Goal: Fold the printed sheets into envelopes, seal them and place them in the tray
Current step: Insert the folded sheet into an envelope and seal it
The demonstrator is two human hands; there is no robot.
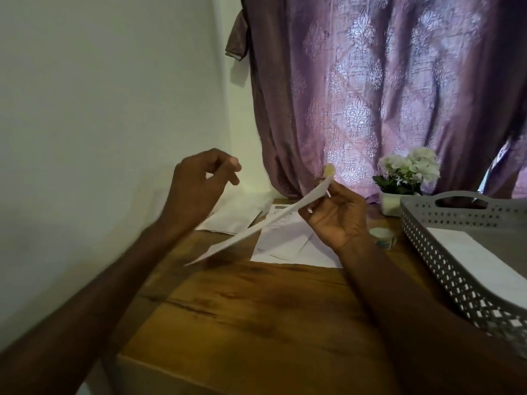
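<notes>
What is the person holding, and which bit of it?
The right hand pinches a white folded paper by its far upper end. The left hand holds nothing.

Wooden table (256, 309) bears sheets (288, 246), tray (445, 260), tape (383, 237)

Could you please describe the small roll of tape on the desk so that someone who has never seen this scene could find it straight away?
Start at the grey perforated tray on the right side of the wooden desk. Just off its left wall, in front of the white flower pot, sits the roll of tape. It is the only small round thing there, pale on top with a greenish side, unlike the flat white sheets nearby.
</notes>
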